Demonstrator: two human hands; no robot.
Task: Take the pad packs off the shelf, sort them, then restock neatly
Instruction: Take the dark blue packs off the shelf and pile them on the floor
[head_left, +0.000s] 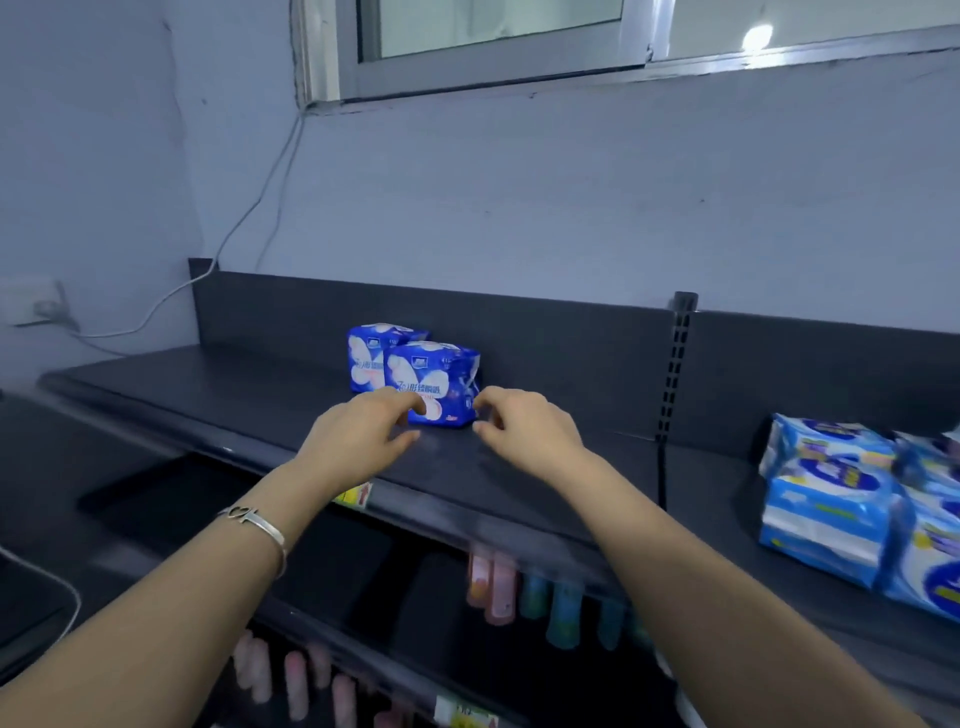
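Two dark blue packs are standing upright mid-shelf (260, 405), near the back wall. Front pack (434, 382) is showing a white pad graphic and white lettering, its right end crinkled, and is sitting slightly angled. Back pack (369, 358), same design, is standing just behind and to the left, partly covered by the front one; can't tell if they are touching. Light packs (831, 499), pale blue and white with dark blue ovals, are lying piled on the shelf's right section, well apart from the blue pair, running out of frame.
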